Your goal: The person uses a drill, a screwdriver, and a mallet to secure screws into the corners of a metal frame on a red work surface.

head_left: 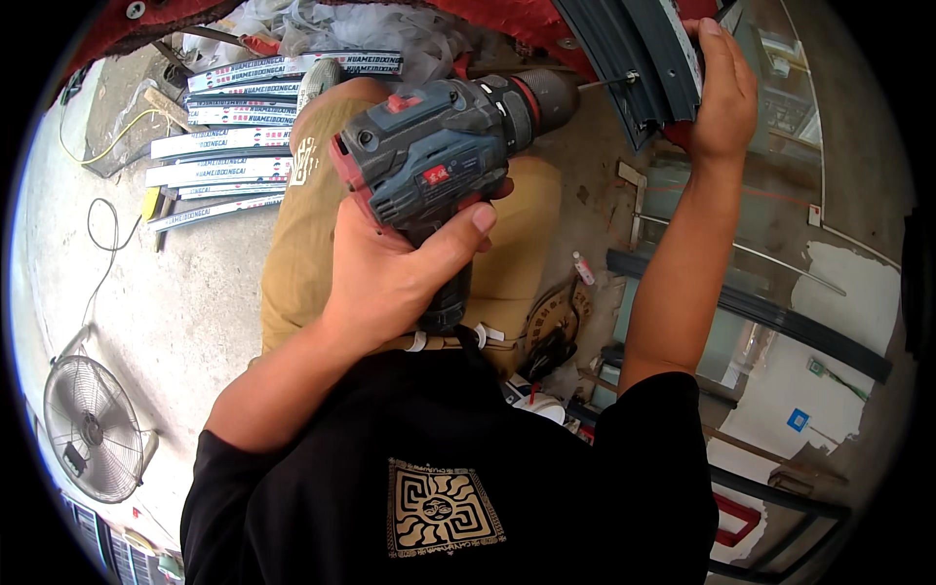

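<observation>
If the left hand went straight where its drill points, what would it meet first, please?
Likely the dark curved profile; the drill bit appears at or near it, depth is unclear.

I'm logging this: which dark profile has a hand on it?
The curved profile at upper right: the right hand rests against it, and the drill points at it. The lower dark bars and labelled strips at left have no hand on them.

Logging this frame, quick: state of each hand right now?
Left hand: closed, holding the power drill by its handle.
Right hand: against the dark curved profile; whether it grips cannot be told.
</observation>
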### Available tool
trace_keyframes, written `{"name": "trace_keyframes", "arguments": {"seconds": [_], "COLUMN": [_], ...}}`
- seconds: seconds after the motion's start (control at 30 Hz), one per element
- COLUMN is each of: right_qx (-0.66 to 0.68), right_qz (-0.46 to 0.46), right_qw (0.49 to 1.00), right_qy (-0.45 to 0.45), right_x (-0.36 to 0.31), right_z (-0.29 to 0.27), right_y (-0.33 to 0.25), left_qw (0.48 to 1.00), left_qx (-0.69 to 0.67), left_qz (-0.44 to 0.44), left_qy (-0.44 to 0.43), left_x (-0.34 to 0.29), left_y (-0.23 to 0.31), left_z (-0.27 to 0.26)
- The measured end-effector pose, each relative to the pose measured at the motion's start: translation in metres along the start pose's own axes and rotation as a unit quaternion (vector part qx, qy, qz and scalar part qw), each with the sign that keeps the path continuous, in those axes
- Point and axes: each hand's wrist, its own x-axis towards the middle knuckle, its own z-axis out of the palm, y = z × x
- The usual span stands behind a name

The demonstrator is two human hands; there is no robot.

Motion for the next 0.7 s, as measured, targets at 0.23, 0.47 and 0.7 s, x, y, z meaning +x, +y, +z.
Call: {"name": "trace_keyframes", "arguments": {"seconds": [0.23, 0.47, 0.7], "right_qx": [0.005, -0.056, -0.048], "right_qz": [0.002, -0.057, -0.080], "right_qw": [1.000, 0.996, 0.994], "right_qy": [0.020, 0.026, 0.054], "right_x": [0.002, 0.003, 0.003], "right_z": [0.005, 0.001, 0.005], "right_y": [0.001, 0.009, 0.009], "left_qw": [0.999, 0.990, 0.986], "left_qx": [0.036, 0.134, 0.137], "left_qz": [0.006, 0.036, 0.084], "left_qy": [-0.017, -0.028, -0.045], "left_x": [0.002, -0.003, 0.000], "left_y": [0.001, -0.001, -0.004], "left_z": [0.002, 0.007, 0.011]}}
